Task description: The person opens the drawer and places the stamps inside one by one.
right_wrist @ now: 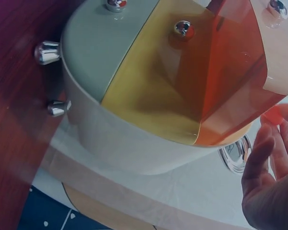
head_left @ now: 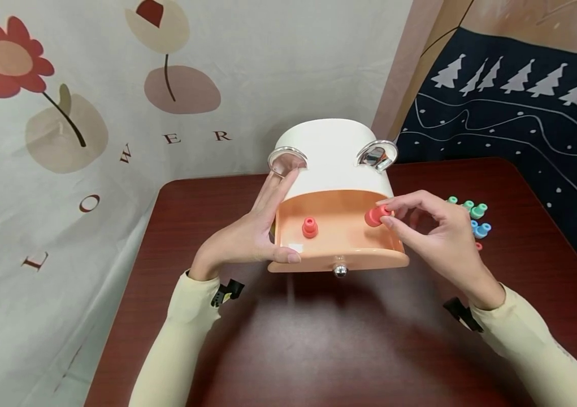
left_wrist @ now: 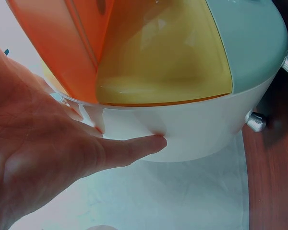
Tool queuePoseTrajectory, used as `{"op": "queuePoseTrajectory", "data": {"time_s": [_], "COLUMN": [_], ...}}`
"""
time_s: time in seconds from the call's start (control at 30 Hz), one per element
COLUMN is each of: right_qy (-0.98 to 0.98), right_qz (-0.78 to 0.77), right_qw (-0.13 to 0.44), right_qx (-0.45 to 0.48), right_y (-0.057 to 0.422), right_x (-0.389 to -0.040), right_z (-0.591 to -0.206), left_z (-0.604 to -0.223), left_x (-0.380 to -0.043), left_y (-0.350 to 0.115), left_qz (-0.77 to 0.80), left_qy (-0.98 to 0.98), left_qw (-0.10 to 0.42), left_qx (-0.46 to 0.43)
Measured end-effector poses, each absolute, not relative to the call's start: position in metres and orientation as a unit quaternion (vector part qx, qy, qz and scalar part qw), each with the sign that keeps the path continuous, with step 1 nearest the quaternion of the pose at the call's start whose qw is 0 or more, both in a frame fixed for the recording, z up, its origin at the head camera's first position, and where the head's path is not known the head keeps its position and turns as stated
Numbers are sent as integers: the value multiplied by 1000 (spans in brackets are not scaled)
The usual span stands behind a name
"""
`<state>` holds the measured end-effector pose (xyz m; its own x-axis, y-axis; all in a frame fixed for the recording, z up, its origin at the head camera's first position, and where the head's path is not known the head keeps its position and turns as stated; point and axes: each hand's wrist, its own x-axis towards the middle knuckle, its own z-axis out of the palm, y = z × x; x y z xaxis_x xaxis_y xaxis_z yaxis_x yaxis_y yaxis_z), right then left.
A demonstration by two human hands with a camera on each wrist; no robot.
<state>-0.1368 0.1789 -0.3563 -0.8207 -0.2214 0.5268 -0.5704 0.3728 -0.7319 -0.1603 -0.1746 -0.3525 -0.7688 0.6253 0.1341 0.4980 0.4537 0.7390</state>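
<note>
A white cabinet [head_left: 326, 141] with ring-shaped silver ears stands on the table, its peach-orange drawer [head_left: 351, 215] pulled out. Inside the drawer, a small red stepped peg [head_left: 309, 227] stands upright towards the left. My right hand [head_left: 441, 237] pinches another red peg [head_left: 377, 216] between thumb and fingertips, tilted over the drawer's right end. My left hand [head_left: 252, 234] rests along the cabinet's left side with fingers fairly straight. Its thumb lies at the drawer's front left edge. In the left wrist view, one straight finger touches the cabinet's white side wall [left_wrist: 182, 129].
Several green pegs [head_left: 478, 211] and blue pegs [head_left: 482, 230] stand on the dark red table [head_left: 319, 339] beyond the right hand, with a red piece partly hidden there. A yellow drawer [right_wrist: 153, 76] and grey-green drawer [right_wrist: 105, 43] sit closed. Printed cloth hangs behind.
</note>
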Motion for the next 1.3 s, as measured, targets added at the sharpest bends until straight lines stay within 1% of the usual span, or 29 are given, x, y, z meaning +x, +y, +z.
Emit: {"op": "queuePoseTrajectory", "data": {"time_s": [0.07,0.37,0.57,0.97,1.3], "right_qy": [-813,-815,-818,-832,-837], "right_qz": [498,486,476,452,416], "right_qw": [164,102,84,22,1], "right_qx": [253,299,312,321,355], "right_y": [177,167,158,149,142], "right_x": [-139,-147,-152,-163,-170], "right_z": [-354,-347,-345,-343,-340], "left_z": [-353,-353,-353,-352,-353], "left_x": [-160,-162,-162,-162,-160], "left_y": [-175,-174,-173,-174,-175], "left_qz": [406,398,400,403,405], "left_qy": [849,849,849,848,852], "left_qw": [82,67,64,69,87], "left_qx": [328,340,340,336,319]}}
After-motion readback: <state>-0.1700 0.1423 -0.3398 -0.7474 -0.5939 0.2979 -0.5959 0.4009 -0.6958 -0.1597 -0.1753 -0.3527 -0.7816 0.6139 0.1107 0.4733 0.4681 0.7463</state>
